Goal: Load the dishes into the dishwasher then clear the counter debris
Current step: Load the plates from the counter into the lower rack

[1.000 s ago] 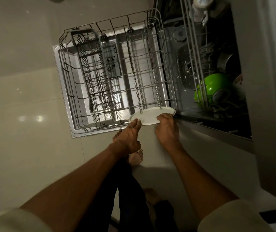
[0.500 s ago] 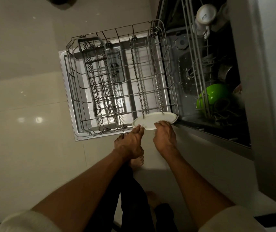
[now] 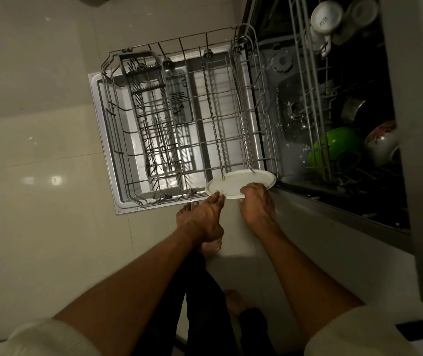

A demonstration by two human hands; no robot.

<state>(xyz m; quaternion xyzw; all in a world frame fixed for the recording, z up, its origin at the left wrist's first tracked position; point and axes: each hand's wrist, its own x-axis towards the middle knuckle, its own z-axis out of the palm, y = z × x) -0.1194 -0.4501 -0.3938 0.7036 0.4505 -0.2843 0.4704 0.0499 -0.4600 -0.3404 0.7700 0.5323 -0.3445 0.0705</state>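
Fingertips of the left hand [image 3: 206,214] touching the near rim of the white plate [image 3: 241,183], apparently pinching it; right hand [image 3: 256,201] curled over the same edge, grasping. Plate at the near right corner of the pulled-out lower rack [image 3: 112,119], resting against the tines [image 3: 218,124]. Loading step, early on. Next, probably: tilt upright, seat between tines, let go.
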